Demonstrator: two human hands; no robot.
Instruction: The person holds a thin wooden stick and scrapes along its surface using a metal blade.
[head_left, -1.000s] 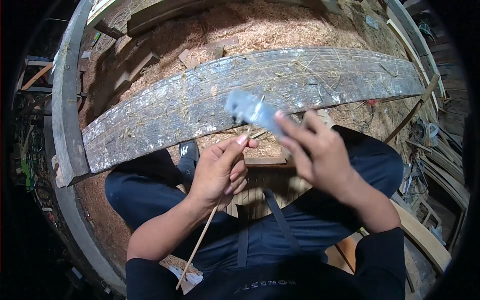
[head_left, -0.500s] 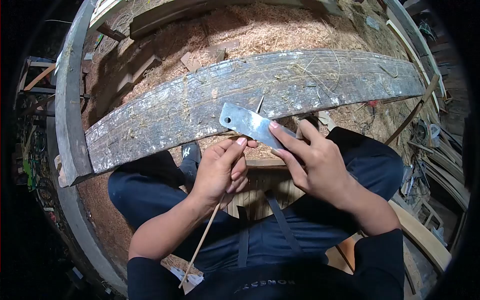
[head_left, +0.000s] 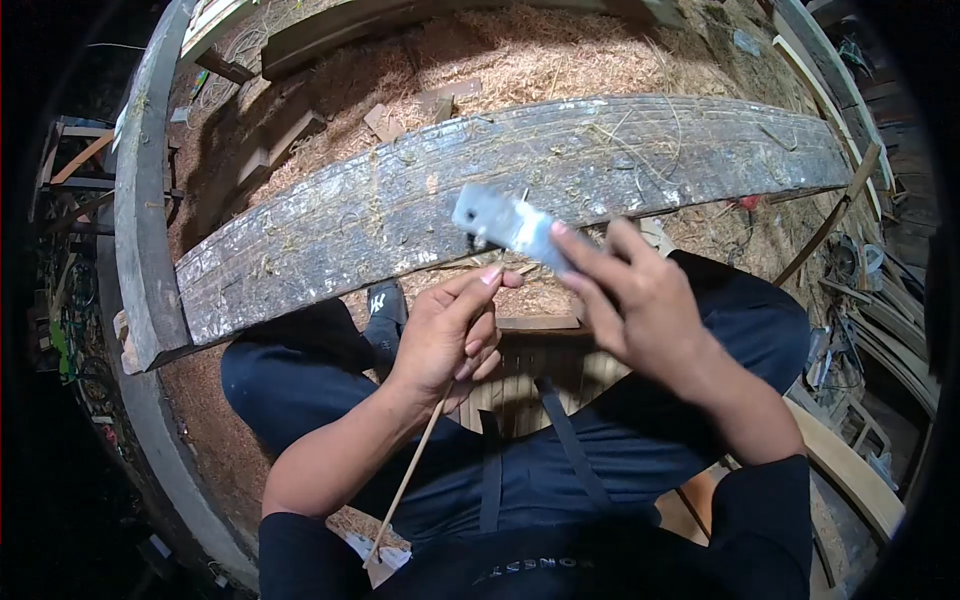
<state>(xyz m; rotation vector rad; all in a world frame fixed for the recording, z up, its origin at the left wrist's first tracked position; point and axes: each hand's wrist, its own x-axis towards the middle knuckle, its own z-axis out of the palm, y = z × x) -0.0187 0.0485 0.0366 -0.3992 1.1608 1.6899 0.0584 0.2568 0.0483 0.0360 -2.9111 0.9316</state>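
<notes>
The left hand [head_left: 447, 335] was closed around a thin, straight, pale wooden stick [head_left: 412, 470], its thumb and forefinger pinched together near the stick's upper part. Below the hand, the stick slanted down over the person's dark blue trousers [head_left: 285, 380], its lower end near the dark shirt [head_left: 540, 545] with pale lettering. The right hand [head_left: 645, 305] gripped a flat, silvery metal plate [head_left: 508, 222] with a round hole near its far end, thumb and forefinger on the near end and the other fingers partly bent. The plate was blurred and tilted, and it lay just above the left fingertips, crossing the line of the stick; a thin pointed tip showed beyond its upper edge. Whether plate and stick touched could not be told. Behind the plate, a long, curved, weathered grey wooden plank [head_left: 330, 215] with whitish flecks stretched across the view, loose fibres scattered on its face. Its left end was beside a thick grey wooden beam [head_left: 143, 230]. Beyond the plank, reddish-tan wood shavings [head_left: 560, 55] covered the ground around a small tan wood block [head_left: 383, 122]. A dark shoe [head_left: 385, 303] with a white mark was near the plank's lower edge, left of the hands.
</notes>
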